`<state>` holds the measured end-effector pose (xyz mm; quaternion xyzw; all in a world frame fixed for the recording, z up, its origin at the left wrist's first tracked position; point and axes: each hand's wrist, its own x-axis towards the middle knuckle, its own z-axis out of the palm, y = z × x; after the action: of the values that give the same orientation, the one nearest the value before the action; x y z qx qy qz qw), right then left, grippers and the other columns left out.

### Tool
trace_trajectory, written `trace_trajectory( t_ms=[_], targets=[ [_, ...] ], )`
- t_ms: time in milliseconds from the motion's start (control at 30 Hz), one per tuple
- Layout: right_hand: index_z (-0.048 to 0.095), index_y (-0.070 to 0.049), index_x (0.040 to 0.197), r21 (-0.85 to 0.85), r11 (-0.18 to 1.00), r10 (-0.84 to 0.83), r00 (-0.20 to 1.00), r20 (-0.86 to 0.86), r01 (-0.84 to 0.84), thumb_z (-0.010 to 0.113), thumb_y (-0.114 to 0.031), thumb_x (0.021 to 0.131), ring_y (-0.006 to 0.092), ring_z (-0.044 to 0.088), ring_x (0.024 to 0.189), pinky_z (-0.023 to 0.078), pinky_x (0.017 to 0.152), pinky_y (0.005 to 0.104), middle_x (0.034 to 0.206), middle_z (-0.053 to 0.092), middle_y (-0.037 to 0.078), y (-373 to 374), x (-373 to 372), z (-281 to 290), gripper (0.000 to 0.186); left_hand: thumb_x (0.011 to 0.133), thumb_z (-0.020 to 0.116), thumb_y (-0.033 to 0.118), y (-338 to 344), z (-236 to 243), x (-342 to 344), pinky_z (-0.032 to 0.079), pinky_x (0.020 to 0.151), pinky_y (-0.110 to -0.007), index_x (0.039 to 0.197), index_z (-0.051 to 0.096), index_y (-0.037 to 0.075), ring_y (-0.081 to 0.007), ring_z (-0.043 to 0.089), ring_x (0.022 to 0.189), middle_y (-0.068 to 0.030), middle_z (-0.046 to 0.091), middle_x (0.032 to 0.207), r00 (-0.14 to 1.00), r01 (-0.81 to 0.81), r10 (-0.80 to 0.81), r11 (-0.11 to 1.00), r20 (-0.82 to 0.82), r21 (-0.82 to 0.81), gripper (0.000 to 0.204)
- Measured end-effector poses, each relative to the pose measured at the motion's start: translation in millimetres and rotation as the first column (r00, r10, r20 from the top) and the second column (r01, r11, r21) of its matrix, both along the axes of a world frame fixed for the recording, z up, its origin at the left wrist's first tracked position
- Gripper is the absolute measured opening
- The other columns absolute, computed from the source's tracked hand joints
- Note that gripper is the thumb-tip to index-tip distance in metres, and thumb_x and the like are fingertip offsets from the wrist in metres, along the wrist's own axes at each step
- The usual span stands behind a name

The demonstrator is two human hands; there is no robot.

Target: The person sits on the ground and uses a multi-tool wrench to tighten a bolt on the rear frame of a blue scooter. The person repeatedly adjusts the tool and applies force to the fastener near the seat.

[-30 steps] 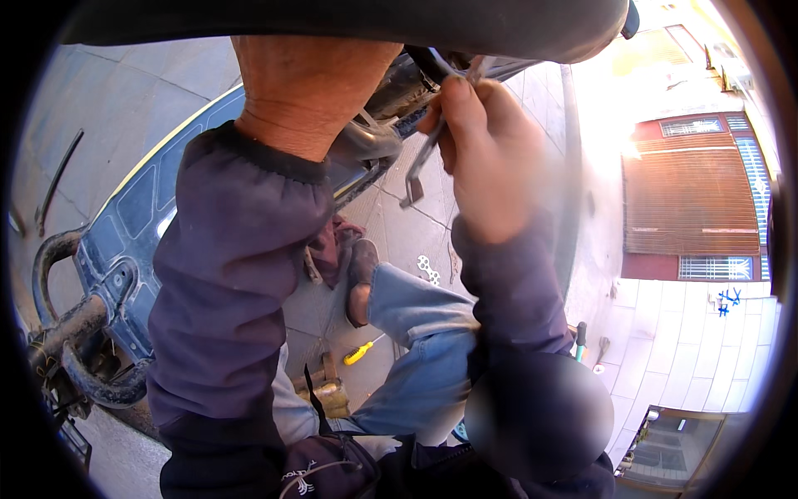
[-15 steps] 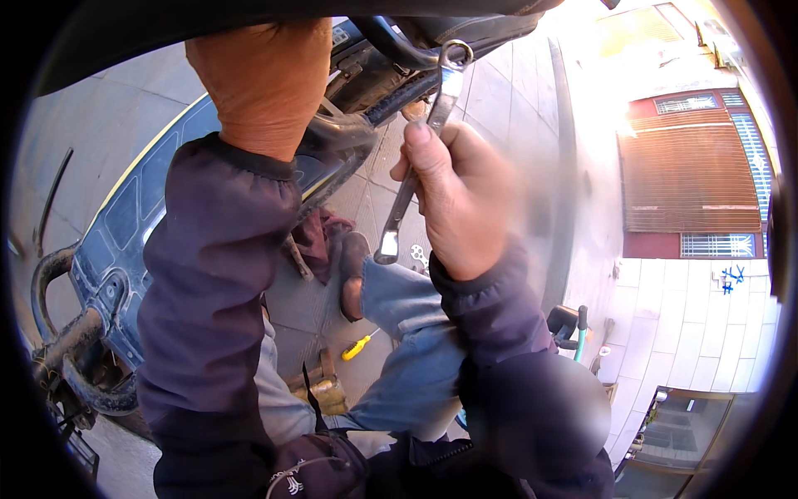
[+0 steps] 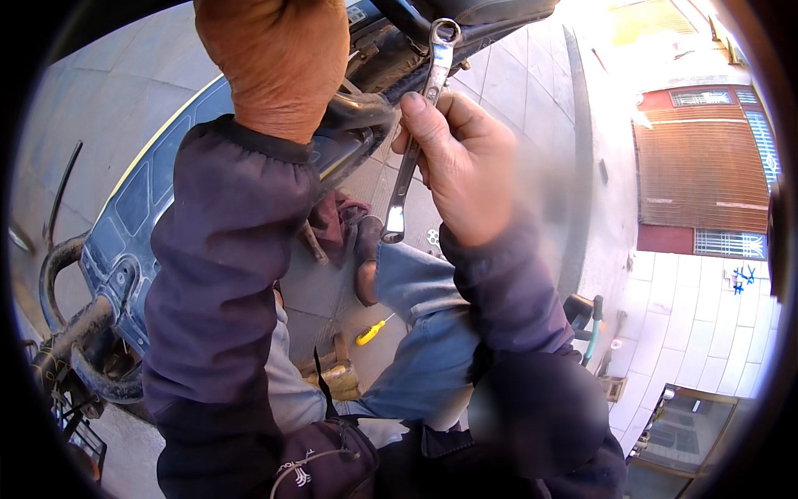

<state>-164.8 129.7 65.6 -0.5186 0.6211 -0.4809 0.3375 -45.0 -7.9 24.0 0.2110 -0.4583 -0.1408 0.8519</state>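
No finished work shows: the shiny silver double-ended ring wrench [image 3: 406, 173] tilts, gripped in the fingers of the bare right hand [image 3: 470, 162], seated on no visible bolt, while the bare left hand [image 3: 274, 62] has its fingers hidden, their state untellable.

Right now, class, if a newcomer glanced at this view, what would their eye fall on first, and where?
Probably the shiny wrench, slanting in the right hand above the middle of the picture. Next might come the large left hand, raised at the top edge with its fingers out of sight. Lower down, the bright yellow screwdriver stands out on the grey floor, just left of the blue jeans.
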Motion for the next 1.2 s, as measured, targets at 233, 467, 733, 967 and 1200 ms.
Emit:
trace_trajectory(
  t_ms=[233, 467, 733, 967, 1200],
  targets=[
    [0.066, 0.004, 0.086, 0.048, 0.999, 0.008, 0.999, 0.032, -0.010, 0.070, -0.020, 0.095, 0.0084, 0.062, 0.065, 0.049, 0.059, 0.0230, 0.072, 0.064, 0.003, -4, 1, -4, 0.026, 0.088, 0.072, -0.002, -5, -6, 3, 0.050, 0.085, -0.028, 0.107, 0.067, 0.002, -0.0119, 0.063, 0.095, -0.0030, 0.070, 0.102, 0.991, 0.120, -0.122, 0.992, -0.051, -0.033, 0.020],
    [0.066, 0.004, 0.086, 0.060, 0.998, 0.018, 0.999, 0.043, -0.021, 0.069, -0.021, 0.095, 0.0089, 0.062, 0.065, 0.049, 0.060, 0.0234, 0.072, 0.064, 0.003, -6, 3, -6, 0.027, 0.087, 0.072, -0.003, -9, -5, 3, 0.051, 0.086, -0.028, 0.112, 0.063, 0.003, -0.0128, 0.063, 0.097, -0.0040, 0.068, 0.106, 0.986, 0.144, -0.148, 0.988, -0.071, -0.057, 0.027],
    [0.066, 0.005, 0.086, 0.069, 0.998, 0.002, 1.000, 0.011, -0.003, 0.069, -0.020, 0.095, 0.0091, 0.063, 0.065, 0.049, 0.060, 0.0235, 0.072, 0.064, 0.003, -6, 0, -6, 0.027, 0.086, 0.073, -0.004, -10, -4, 4, 0.051, 0.087, -0.028, 0.117, 0.059, 0.004, -0.0138, 0.063, 0.099, -0.0050, 0.067, 0.110, 0.983, 0.123, -0.131, 0.990, -0.126, -0.073, 0.035],
    [0.066, 0.005, 0.086, 0.056, 0.998, 0.004, 1.000, 0.029, -0.006, 0.069, -0.020, 0.095, 0.0089, 0.063, 0.065, 0.049, 0.060, 0.0236, 0.071, 0.065, 0.004, -5, -5, -3, 0.026, 0.086, 0.073, -0.002, -24, -7, 8, 0.050, 0.089, -0.029, 0.118, 0.059, 0.005, -0.0155, 0.063, 0.098, -0.0047, 0.067, 0.110, 0.951, 0.127, -0.169, 0.977, -0.259, -0.170, 0.036],
    [0.067, 0.005, 0.087, 0.040, 0.999, 0.024, 0.999, 0.029, -0.026, 0.069, -0.020, 0.095, 0.0090, 0.063, 0.065, 0.049, 0.060, 0.0237, 0.071, 0.067, 0.005, -6, -7, -6, 0.026, 0.089, 0.072, 0.005, -22, -6, 18, 0.050, 0.084, -0.029, 0.101, 0.070, 0.003, -0.0150, 0.064, 0.094, -0.0017, 0.069, 0.100, 0.923, -0.278, 0.244, 0.957, 0.299, 0.078, 0.011]
  ],
)
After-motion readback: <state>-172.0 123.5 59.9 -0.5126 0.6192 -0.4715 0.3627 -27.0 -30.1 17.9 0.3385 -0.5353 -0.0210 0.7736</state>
